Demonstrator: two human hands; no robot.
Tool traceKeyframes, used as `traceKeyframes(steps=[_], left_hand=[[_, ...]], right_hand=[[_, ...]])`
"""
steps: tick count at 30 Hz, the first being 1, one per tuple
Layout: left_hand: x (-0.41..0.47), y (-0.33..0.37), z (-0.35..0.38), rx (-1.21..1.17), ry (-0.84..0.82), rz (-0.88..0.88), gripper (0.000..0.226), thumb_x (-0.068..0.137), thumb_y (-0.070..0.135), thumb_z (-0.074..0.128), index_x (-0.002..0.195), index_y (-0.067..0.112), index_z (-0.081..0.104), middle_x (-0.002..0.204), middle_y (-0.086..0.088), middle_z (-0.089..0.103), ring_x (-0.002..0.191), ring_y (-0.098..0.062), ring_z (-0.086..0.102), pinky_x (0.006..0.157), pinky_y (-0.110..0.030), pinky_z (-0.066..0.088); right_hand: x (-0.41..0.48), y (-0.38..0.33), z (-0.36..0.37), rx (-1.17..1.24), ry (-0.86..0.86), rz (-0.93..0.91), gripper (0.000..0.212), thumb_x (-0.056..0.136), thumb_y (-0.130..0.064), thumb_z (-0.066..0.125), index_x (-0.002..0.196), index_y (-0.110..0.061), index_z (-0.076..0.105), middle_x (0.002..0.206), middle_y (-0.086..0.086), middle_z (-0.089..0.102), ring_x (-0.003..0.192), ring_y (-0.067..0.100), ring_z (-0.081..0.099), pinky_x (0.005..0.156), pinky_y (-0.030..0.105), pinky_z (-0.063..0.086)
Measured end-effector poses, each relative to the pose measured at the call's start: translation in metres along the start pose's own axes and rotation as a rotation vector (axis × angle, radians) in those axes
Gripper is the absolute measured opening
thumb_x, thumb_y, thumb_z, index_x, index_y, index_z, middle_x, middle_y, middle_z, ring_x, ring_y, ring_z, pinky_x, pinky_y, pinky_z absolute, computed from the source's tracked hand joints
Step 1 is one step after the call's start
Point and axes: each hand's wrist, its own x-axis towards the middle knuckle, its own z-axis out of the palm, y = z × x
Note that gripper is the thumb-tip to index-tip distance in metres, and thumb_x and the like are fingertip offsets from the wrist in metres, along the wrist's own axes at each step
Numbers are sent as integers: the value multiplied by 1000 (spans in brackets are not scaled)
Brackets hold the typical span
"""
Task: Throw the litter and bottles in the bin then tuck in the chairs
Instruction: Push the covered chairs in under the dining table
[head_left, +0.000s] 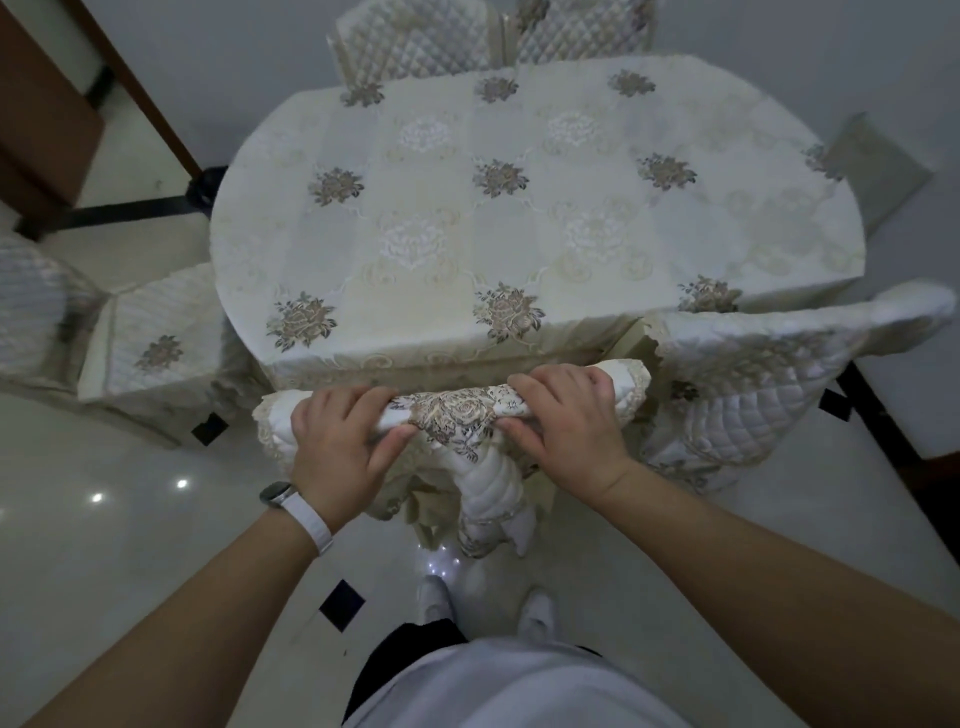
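Note:
A chair with a cream quilted cover and a floral lace top (457, 415) stands right in front of me, its backrest close against the near edge of the oval table (519, 208). My left hand (343, 441) grips the left part of the backrest top. My right hand (566, 421) grips the right part. The seat is hidden under the table's floral cream cloth. No litter, bottle or bin shows in view.
Another covered chair (753, 384) stands close on the right, one (156, 348) at the left with its seat showing, two (488, 41) at the far side. A dark wooden door (47, 104) is at the upper left. Glossy white floor tiles lie around my feet.

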Motion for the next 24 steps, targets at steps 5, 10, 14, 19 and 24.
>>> traceKeyframes(steps=[5, 10, 14, 19, 24], left_hand=[[8, -12, 14, -4, -29, 39, 61, 94, 68, 32, 108, 18, 63, 102, -7, 62, 95, -30, 53, 86, -48, 36], [23, -18, 32, -6, -69, 36, 63, 94, 69, 32, 107, 17, 65, 102, -7, 62, 95, -29, 52, 88, -43, 32], [37, -21, 43, -15, -80, 43, 62, 93, 70, 32, 106, 18, 65, 102, -6, 61, 97, -28, 51, 87, -42, 31], [47, -28, 52, -45, -104, 42, 63, 92, 70, 32, 106, 18, 65, 103, -4, 60, 97, -26, 48, 87, -43, 31], [59, -30, 57, -56, -126, 39, 63, 92, 71, 31, 106, 18, 64, 106, -4, 60, 98, -27, 49, 87, -43, 32]], right_hand=[[6, 11, 11, 8, -58, -17, 45, 88, -54, 51, 107, -17, 67, 100, 4, 64, 95, 24, 55, 87, 43, 35], [16, 26, 21, -13, -92, -2, 45, 86, -53, 52, 106, -16, 68, 99, 4, 65, 93, 24, 58, 85, 40, 33], [26, 37, 29, -30, -104, -1, 45, 83, -52, 54, 105, -16, 68, 98, 5, 66, 93, 23, 58, 84, 38, 33], [33, 45, 38, -28, -126, -5, 47, 85, -55, 52, 105, -16, 69, 96, 3, 65, 91, 25, 61, 84, 38, 33], [42, 55, 46, -34, -139, -22, 45, 86, -54, 52, 106, -17, 67, 97, 3, 64, 91, 24, 58, 85, 38, 33]])
